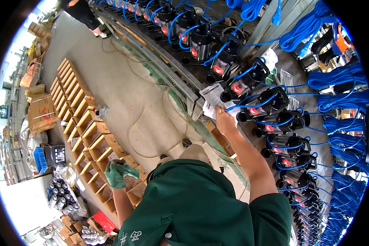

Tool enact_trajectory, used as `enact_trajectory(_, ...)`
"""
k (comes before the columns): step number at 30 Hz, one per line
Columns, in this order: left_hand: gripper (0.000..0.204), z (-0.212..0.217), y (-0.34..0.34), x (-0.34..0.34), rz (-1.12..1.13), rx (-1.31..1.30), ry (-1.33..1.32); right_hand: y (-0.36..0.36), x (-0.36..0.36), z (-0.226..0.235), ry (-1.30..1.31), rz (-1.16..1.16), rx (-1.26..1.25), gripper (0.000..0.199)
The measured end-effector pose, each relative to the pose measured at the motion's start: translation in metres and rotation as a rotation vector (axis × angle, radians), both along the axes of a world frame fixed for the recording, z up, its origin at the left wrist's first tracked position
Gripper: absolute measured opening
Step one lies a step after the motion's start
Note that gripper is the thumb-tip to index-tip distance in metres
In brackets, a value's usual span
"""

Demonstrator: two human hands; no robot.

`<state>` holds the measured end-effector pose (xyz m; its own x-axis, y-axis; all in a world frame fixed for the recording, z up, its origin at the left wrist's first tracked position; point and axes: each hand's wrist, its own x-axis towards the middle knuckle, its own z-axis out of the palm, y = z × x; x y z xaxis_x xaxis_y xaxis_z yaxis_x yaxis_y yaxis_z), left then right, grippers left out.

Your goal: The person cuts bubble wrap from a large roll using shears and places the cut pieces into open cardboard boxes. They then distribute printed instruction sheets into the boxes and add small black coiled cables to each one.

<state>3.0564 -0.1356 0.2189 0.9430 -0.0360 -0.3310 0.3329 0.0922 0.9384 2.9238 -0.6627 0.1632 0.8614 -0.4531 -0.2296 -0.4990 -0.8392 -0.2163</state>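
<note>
My bare right hand (224, 119) reaches out to the bench edge, its fingers closed on printed paper leaflets (212, 95). These white sheets lie fanned out beside the nearest black pumps. One such submersible pump (238, 85), with a red label and a blue cable, leans just beyond the papers. Low on the left, my left hand (115, 175) wears a green work glove with grey on it. Its fingers are curled round what looks like a second green glove (130, 169), above the open cardboard boxes (95, 146).
A long row of pumps (201, 43) lines the metal-edged bench (180, 82). Coiled blue cables (340, 100) hang along the right. Open boxes stand in rows on the floor at left, near a blue crate (40, 159). A hose (131, 137) crosses the floor; another person (83, 15) stands far left.
</note>
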Motion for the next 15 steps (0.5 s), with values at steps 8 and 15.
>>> enact_trajectory(8,0.037,0.024,-0.071,-0.001,-0.221,0.052,0.056,0.028,-0.007,0.123,-0.593,-0.154,0.859,0.041)
enact_trajectory(15,0.099,0.092,-0.153,0.024,-0.764,-0.287,0.169,0.094,0.036,0.118,-0.588,-0.260,1.745,0.053)
